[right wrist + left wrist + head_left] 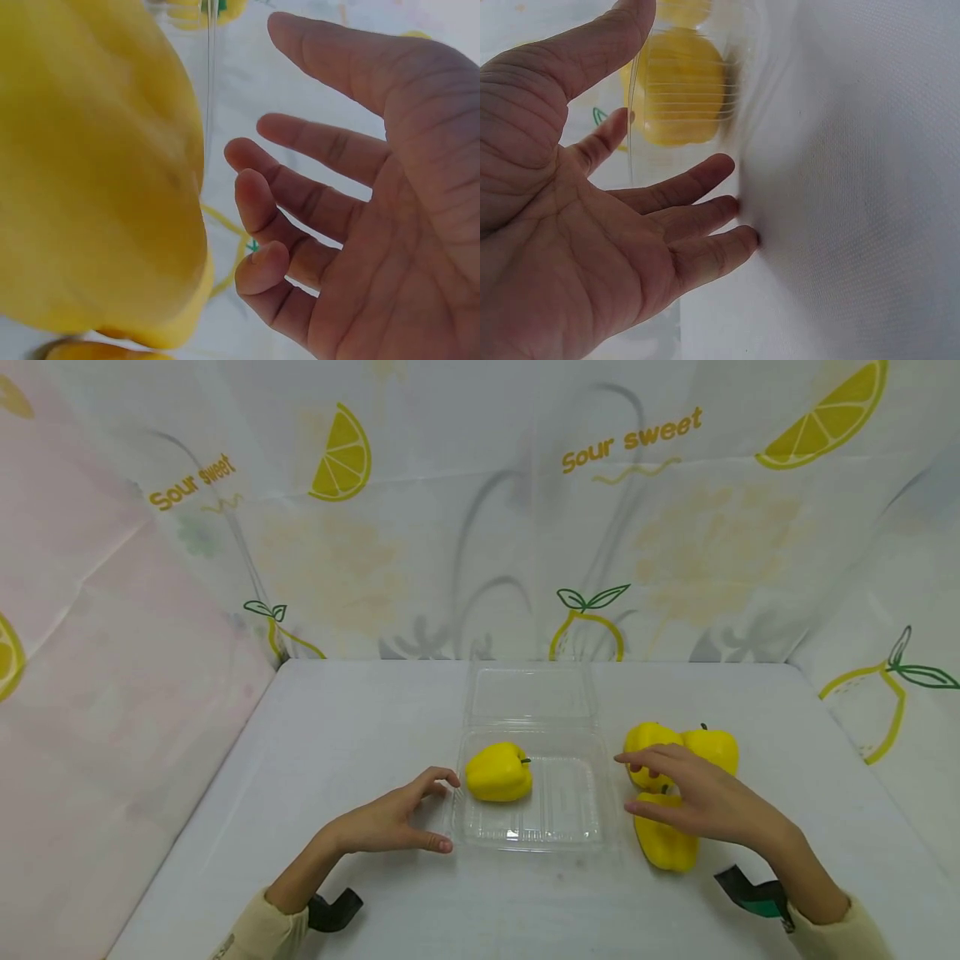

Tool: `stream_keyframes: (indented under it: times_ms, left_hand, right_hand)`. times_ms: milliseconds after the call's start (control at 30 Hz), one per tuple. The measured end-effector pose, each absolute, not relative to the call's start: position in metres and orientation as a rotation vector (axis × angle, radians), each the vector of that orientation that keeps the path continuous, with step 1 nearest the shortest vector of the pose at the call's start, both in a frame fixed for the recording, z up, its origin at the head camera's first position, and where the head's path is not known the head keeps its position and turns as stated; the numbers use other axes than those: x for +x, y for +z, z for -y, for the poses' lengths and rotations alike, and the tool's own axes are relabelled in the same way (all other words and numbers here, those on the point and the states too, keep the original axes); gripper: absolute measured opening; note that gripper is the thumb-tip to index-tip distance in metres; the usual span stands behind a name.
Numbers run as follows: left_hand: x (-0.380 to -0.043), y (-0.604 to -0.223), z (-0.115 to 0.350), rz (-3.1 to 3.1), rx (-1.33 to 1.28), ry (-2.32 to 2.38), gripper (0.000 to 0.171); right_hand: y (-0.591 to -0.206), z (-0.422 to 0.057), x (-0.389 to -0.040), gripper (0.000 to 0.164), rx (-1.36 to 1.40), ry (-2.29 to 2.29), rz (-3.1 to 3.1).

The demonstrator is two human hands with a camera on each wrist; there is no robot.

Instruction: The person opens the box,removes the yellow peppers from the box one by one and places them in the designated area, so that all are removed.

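Observation:
A clear plastic clamshell box [570, 802] lies opened on the table, its lid [532, 693] folded back toward the far wall. One yellow bell pepper [498, 773] sits in the left part of the box. My left hand [393, 817] is at the box's left side, thumb and fingers spread, holding nothing; in the left wrist view that pepper [679, 90] shows through the clear wall. Over the group on the right hovers my right hand [697, 793], fingers loosely bent and holding nothing. Beneath it are a near pepper [667, 843] and two farther peppers [716, 748], partly covered by the hand.
The white table [360, 710] is closed in by printed cloth [450, 527] at the back and sides. A dark strap [335, 912] hangs at my left wrist, and another strap [750, 892] at my right.

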State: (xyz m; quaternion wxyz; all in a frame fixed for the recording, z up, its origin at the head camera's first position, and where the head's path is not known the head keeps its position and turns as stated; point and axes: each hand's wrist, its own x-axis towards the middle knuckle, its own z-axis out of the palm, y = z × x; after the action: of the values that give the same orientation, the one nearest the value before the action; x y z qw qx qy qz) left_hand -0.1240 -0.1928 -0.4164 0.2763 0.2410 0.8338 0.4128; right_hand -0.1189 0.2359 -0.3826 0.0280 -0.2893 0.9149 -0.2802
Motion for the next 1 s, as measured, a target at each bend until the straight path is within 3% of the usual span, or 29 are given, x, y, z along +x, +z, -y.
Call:
stream_keyframes:
  times_ms: [433, 1000]
  left_hand:
    - [-0.125, -0.416, 0.192, -2.245, 0.662, 1.095, 0.072]
    - [-0.124, -0.414, 0.191, -2.236, 0.689, 1.092, 0.072]
  right_hand:
    - [-0.391, -0.206, -0.121, 0.068, -0.8, -0.806, -2.824]
    - [-0.401, -0.171, -0.117, 0.069, -0.866, -0.796, -2.844]
